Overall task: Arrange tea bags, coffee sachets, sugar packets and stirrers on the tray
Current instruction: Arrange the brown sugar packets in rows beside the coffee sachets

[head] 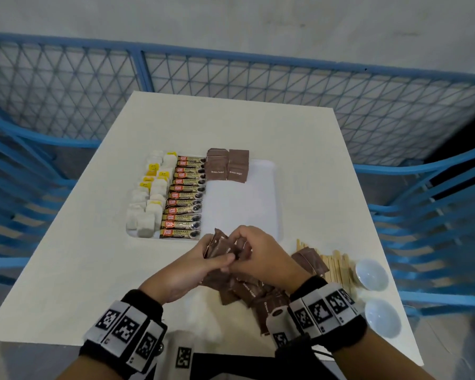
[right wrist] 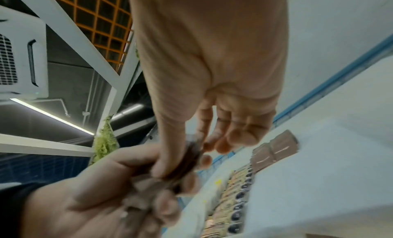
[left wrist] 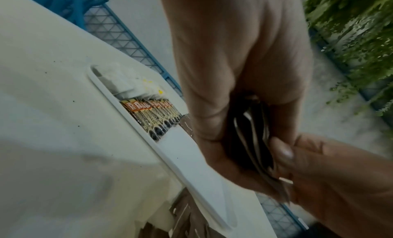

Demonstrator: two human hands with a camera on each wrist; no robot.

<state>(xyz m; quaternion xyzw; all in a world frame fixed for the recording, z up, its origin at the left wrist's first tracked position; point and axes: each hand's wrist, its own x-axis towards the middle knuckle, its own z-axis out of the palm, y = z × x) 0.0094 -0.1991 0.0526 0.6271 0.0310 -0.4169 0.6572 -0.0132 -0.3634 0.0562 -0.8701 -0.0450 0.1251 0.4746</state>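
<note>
A small stack of brown sugar packets (head: 222, 246) sits just above the table's near side, short of the tray (head: 261, 187). The left hand (head: 203, 263) curls round it; the right hand (head: 261, 253) pinches its edge. On the tray lie tea bags (head: 148, 198), coffee sachets (head: 185, 197) and two packet stacks (head: 227, 165). Loose packets (head: 247, 293), stirrers (head: 337, 266) and two bowls (head: 372, 274) lie on the table (head: 93, 270).

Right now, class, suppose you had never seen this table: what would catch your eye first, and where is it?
First, the two hands meeting at the table's near middle: the left hand and right hand share a grip on a bunch of brown sugar packets. Next, the white tray beyond them, with tea bags at its left, a column of coffee sachets beside them, and two brown sugar stacks at the far edge.
</note>
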